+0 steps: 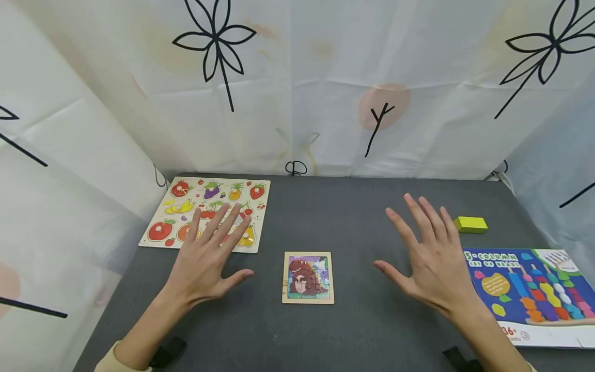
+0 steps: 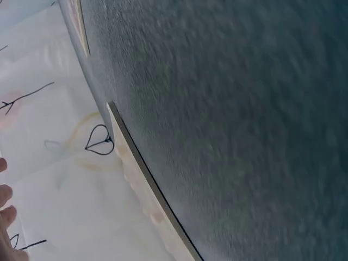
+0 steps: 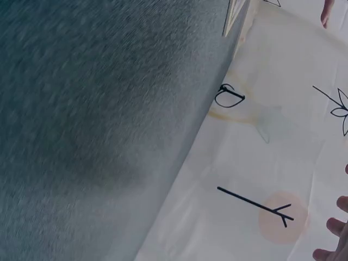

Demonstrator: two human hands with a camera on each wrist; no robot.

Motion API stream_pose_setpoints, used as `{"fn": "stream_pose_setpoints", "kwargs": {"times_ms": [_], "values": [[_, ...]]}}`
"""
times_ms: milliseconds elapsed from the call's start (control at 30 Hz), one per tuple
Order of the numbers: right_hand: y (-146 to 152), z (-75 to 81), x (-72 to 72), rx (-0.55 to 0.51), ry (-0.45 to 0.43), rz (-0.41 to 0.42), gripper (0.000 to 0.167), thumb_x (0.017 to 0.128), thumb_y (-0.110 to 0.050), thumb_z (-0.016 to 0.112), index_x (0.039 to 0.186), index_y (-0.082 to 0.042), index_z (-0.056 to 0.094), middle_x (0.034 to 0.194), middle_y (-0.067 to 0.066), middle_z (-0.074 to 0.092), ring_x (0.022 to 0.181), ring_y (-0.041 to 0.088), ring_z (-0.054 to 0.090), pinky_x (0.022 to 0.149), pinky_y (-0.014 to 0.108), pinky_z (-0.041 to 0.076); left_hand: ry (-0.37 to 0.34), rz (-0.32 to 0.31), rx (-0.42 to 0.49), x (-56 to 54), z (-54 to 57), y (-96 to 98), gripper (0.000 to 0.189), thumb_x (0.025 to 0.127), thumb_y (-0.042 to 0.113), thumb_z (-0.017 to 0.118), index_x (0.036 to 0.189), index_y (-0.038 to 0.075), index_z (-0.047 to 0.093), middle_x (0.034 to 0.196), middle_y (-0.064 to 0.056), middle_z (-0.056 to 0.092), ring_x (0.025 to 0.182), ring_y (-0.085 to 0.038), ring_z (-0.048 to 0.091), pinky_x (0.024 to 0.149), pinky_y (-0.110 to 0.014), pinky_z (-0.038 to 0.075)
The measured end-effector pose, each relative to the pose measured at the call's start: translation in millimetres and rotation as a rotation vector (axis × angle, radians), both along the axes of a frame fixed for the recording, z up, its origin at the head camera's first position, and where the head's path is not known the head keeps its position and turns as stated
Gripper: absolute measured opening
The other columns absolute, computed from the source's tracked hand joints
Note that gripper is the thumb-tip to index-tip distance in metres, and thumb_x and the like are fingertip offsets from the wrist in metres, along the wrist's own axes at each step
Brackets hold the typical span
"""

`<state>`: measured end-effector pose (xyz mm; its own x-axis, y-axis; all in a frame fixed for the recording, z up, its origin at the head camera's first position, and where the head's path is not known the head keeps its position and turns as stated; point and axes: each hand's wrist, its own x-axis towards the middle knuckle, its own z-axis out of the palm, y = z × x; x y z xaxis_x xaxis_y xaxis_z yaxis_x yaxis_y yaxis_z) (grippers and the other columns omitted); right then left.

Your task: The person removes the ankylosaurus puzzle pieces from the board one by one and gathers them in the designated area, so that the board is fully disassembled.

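Between the two hands, a small square jigsaw puzzle [image 1: 308,278] lies in a pale wooden frame and shows a red-brown dinosaur. My left hand [image 1: 204,263] is spread with straight fingers and holds nothing; its fingers overlap the wooden fruit board [image 1: 162,213] in the head view. That board carries pictures of several fruits, and its edge [image 2: 155,187] runs through the left wrist view. On the other side my right hand [image 1: 432,258] is spread too, with nothing in it. Its fingertips [image 3: 335,224] show at the edge of the right wrist view.
A yellow-green block [image 1: 471,225] lies at the right, behind a blue toy box [image 1: 558,294] printed with coloured stacking shapes. The grey table [image 1: 353,336] is bordered by white cloth [image 1: 325,129] with black plant drawings at the back and both sides.
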<state>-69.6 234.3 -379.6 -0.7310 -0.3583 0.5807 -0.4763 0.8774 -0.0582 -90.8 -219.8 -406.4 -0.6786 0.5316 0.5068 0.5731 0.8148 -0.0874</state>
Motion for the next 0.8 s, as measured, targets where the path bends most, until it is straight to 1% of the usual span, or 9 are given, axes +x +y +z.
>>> {"fn": "stream_pose_setpoints", "kwargs": {"times_ms": [67, 200, 367, 467, 533, 633, 700, 767, 800], "values": [[-5.0, -0.1, -0.2, -0.006, -0.008, 0.012, 0.100, 0.098, -0.090, 0.028, 0.162, -0.016, 0.048, 0.173, 0.022, 0.038, 0.156, 0.046, 0.037, 0.133, 0.065, 0.025, -0.010, -0.002, 0.004, 0.7, -1.3, 2.5, 0.099, 0.100, 0.088, 0.019, 0.167, 0.019, 0.045, 0.175, -0.012, 0.041, 0.163, -0.034, 0.037, 0.136, -0.067, 0.012], [-17.6, -0.4, -1.0, -0.031, -0.012, 0.057, 0.095, 0.101, -0.085, 0.031, 0.157, -0.011, 0.053, 0.168, 0.022, 0.044, 0.149, 0.046, 0.046, 0.115, 0.068, 0.042, -0.042, -0.005, 0.023, 3.2, -3.3, 8.2, 0.096, 0.102, 0.085, 0.019, 0.162, 0.018, 0.051, 0.169, -0.013, 0.050, 0.155, -0.035, 0.048, 0.131, -0.068, 0.025], [-34.8, -3.5, -1.6, -0.091, -0.017, 0.141, 0.085, 0.105, -0.077, 0.039, 0.152, -0.009, 0.057, 0.160, 0.021, 0.053, 0.137, 0.043, 0.057, 0.100, 0.067, 0.053, -0.094, -0.005, 0.034, 7.1, -4.4, 16.4, 0.090, 0.105, 0.081, 0.020, 0.154, 0.017, 0.060, 0.159, -0.012, 0.060, 0.144, -0.034, 0.058, 0.123, -0.067, 0.040], [-44.2, -5.9, -2.2, -0.127, -0.044, 0.190, 0.078, 0.107, -0.072, 0.042, 0.150, -0.009, 0.059, 0.154, 0.018, 0.059, 0.131, 0.040, 0.062, 0.095, 0.064, 0.056, -0.123, -0.008, 0.041, 8.9, -3.5, 21.0, 0.084, 0.106, 0.078, 0.026, 0.151, 0.017, 0.063, 0.153, -0.010, 0.064, 0.139, -0.032, 0.063, 0.119, -0.064, 0.047], [-49.4, -7.1, -2.5, -0.150, -0.090, 0.223, 0.073, 0.107, -0.068, 0.048, 0.149, -0.010, 0.059, 0.150, 0.015, 0.061, 0.129, 0.036, 0.063, 0.096, 0.060, 0.058, -0.146, -0.007, 0.055, 10.4, -3.0, 23.7, 0.078, 0.107, 0.075, 0.034, 0.150, 0.018, 0.064, 0.151, -0.008, 0.066, 0.136, -0.030, 0.065, 0.116, -0.062, 0.050], [-57.4, -8.8, -3.3, -0.183, -0.171, 0.261, 0.062, 0.103, -0.053, 0.070, 0.147, -0.010, 0.060, 0.146, 0.010, 0.064, 0.130, 0.029, 0.064, 0.098, 0.054, 0.059, -0.194, 0.000, 0.084, 13.7, -3.4, 29.3, 0.067, 0.106, 0.068, 0.048, 0.148, 0.019, 0.065, 0.147, -0.004, 0.069, 0.131, -0.027, 0.068, 0.110, -0.058, 0.055], [-63.6, -9.8, -3.9, -0.210, -0.233, 0.280, 0.062, 0.096, -0.040, 0.083, 0.146, -0.011, 0.060, 0.144, 0.006, 0.065, 0.129, 0.025, 0.065, 0.097, 0.051, 0.061, -0.238, 0.001, 0.098, 16.7, -4.0, 35.2, 0.059, 0.105, 0.061, 0.058, 0.146, 0.021, 0.066, 0.144, -0.002, 0.070, 0.129, -0.025, 0.070, 0.107, -0.055, 0.058], [-71.2, -10.7, -4.8, -0.249, -0.302, 0.298, 0.063, 0.090, -0.028, 0.088, 0.145, -0.012, 0.061, 0.141, 0.004, 0.066, 0.126, 0.023, 0.066, 0.094, 0.048, 0.062, -0.291, 0.001, 0.105, 20.1, -4.8, 42.7, 0.054, 0.103, 0.056, 0.063, 0.145, 0.022, 0.067, 0.141, 0.000, 0.071, 0.128, -0.022, 0.071, 0.104, -0.052, 0.060], [-75.2, -11.2, -5.4, -0.267, -0.342, 0.304, 0.062, 0.090, -0.026, 0.089, 0.145, -0.013, 0.061, 0.140, 0.002, 0.066, 0.124, 0.021, 0.066, 0.093, 0.046, 0.063, -0.317, 0.001, 0.105, 21.8, -5.1, 46.9, 0.052, 0.103, 0.054, 0.065, 0.144, 0.022, 0.068, 0.140, 0.001, 0.071, 0.127, -0.021, 0.072, 0.103, -0.051, 0.061]]}}
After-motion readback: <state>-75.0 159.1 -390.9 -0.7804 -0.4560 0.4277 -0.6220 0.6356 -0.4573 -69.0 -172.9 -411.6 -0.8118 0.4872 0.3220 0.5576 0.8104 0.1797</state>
